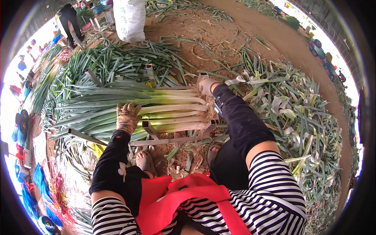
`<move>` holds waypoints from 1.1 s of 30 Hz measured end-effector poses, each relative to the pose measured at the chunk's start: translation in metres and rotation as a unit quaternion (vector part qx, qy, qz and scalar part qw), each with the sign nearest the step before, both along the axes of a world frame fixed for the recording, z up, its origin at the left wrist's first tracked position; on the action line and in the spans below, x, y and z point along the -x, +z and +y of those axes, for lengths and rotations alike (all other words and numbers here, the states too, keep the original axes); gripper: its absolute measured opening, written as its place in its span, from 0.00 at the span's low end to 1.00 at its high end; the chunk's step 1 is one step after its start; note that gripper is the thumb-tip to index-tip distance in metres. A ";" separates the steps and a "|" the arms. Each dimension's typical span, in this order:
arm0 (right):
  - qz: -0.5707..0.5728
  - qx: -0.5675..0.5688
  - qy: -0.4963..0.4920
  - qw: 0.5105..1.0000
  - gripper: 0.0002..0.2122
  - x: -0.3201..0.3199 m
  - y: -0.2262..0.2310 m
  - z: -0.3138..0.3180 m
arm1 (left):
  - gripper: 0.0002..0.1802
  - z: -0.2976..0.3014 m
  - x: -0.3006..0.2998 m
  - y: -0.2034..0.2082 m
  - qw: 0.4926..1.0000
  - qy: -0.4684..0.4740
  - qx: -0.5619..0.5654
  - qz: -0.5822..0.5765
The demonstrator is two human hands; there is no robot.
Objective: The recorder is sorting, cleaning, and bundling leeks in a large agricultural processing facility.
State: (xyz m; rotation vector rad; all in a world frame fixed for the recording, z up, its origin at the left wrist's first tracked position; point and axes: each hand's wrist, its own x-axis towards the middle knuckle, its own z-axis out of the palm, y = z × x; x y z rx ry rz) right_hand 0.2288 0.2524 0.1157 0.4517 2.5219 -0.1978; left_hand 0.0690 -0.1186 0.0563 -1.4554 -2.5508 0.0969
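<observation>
A bundle of long green onions [168, 108] lies crosswise in a low metal frame [166, 141] with upright posts. Their green leaves point left; white stems and stringy roots [210, 112] are on the right. My left hand [128, 117], in a stained glove, rests on the leaves near the frame's front post, its fingers stretched out. My right hand [206, 86], in a light glove, is at the root ends beside the far right post. Its fingers curl down over the roots, and their tips are partly hidden.
More green onions [113, 58] are heaped behind the frame. Stripped leaves [290, 105] are piled at the right. A white sack [130, 21] stands at the back. Farther left are a person [69, 23] and blue and red strips [43, 188]. My sandalled feet [146, 163] are by the frame.
</observation>
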 end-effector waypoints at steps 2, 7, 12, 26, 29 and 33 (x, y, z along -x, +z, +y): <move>0.012 -0.005 0.024 1.000 0.21 -0.002 -0.006 0.005 | 0.27 0.011 0.000 -0.003 1.000 -0.018 -0.022 0.011; 0.005 -0.013 0.052 0.999 0.21 0.009 -0.042 -0.032 | 0.23 0.020 0.002 0.002 1.000 -0.022 -0.015 0.008; -0.002 -0.048 0.092 0.995 0.17 0.015 -0.062 -0.054 | 0.25 0.020 0.007 0.007 0.999 -0.016 0.021 -0.026; -0.198 -0.203 0.084 0.955 0.13 0.016 -0.106 -0.100 | 0.50 0.025 0.007 0.014 0.993 -0.013 0.108 -0.043; -0.170 -0.183 0.133 0.959 0.13 0.016 -0.111 -0.105 | 0.50 0.020 0.008 -0.001 0.996 -0.010 0.083 -0.024; -0.066 -0.131 0.172 0.974 0.13 0.020 -0.114 -0.094 | 0.49 0.006 0.010 -0.003 0.995 0.011 0.097 -0.025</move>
